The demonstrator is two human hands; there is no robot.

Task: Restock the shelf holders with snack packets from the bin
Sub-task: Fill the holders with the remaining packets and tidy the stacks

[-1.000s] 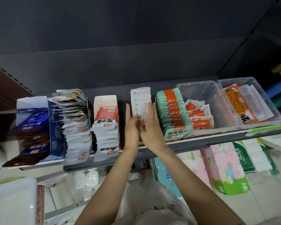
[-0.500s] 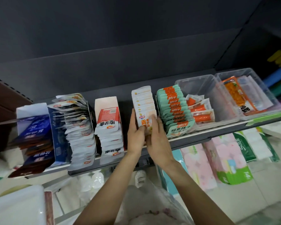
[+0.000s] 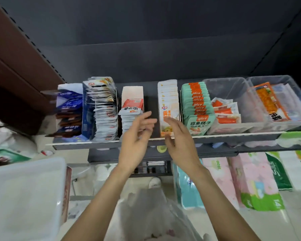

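**Thin, slick packets: pinch the stack by its side edges**

The row of white-and-orange snack packets (image 3: 168,108) stands upright on the shelf (image 3: 215,136), beside the green packets (image 3: 196,105). Left hand (image 3: 137,134) and right hand (image 3: 179,136) hover just before it, fingers (image 3: 147,114) spread loosely, holding nothing. The packets look light, floppy and likely to topple

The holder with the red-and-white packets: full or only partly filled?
Partly filled. The red-and-white packets fill only the front of their holder; its bare cardboard back wall shows behind them.

Front green packet (image 3: 199,123) reads "摸鱼搭子"; tissue pack (image 3: 260,202) below the shelf shows "14"
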